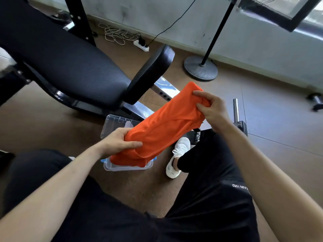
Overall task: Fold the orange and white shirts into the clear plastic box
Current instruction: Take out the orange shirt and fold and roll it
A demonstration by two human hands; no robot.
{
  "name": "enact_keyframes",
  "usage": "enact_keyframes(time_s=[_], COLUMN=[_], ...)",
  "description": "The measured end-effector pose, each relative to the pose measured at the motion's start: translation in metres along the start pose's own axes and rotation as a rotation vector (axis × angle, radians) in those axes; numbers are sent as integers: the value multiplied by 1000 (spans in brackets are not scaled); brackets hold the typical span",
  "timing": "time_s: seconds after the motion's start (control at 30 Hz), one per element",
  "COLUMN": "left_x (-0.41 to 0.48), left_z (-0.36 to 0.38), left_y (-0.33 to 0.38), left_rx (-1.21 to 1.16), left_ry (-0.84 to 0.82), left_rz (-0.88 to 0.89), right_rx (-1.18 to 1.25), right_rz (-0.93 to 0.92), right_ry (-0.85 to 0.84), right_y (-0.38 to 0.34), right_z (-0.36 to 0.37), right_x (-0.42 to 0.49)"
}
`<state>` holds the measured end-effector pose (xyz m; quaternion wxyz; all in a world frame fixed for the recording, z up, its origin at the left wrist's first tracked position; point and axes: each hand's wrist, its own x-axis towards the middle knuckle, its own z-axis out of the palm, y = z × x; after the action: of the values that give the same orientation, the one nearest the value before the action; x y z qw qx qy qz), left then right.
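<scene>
Both hands grip the orange shirt (164, 126), which hangs between them as a folded, thick band above the box (111, 126). Left hand (120, 141) is closed round the near, lower end, thumb on top and fingers tucked under the cloth. Right hand (212, 109) pinches the far, upper end, thumb and forefinger nipping a bunched corner while the rest of that hand curls below it.

To lower it well, I judge both ends should come level first, since the right end rides higher and the band slants down toward the left hand. Keeping tension between the grips would stop the loose lip under the left hand from spilling open.

Directly beneath the left hand lies the box, its near rim showing below the drooping hem and its far wall just beyond the knuckles. Something pale, possibly the white shirt (129, 124), sits inside by that far wall; too little shows to be sure. Box length looks close to the fold's length, so the ends may need tucking.

Beyond the box, the bench (73, 70) crowds the far-left side. A shoe (178, 154) stands just right of the box, under the right forearm. Bare floor (43, 119) lies open to the left.
</scene>
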<state>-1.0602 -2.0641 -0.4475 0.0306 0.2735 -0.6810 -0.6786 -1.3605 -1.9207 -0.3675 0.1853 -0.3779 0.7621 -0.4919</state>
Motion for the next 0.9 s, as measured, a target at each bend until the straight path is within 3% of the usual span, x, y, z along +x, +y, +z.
enact_keyframes(time_s=[0.2, 0.33, 0.67, 0.9], left_x=[-12, -18, -17, -14], left_z=[-5, -12, -20, -24], left_y=[-8, -15, -23, -13], left_rx=[-190, -318, -522, -706], left_ry=[88, 137, 282, 140], left_rz=[-53, -153, -369, -371], right_rx=[-74, -188, -349, -535], right_rz=[108, 62, -491, -853], right_ry=[11, 7, -361, -599], right_y=[27, 33, 2, -1], right_z=[20, 44, 109, 144], right_x=[3, -3, -49, -91])
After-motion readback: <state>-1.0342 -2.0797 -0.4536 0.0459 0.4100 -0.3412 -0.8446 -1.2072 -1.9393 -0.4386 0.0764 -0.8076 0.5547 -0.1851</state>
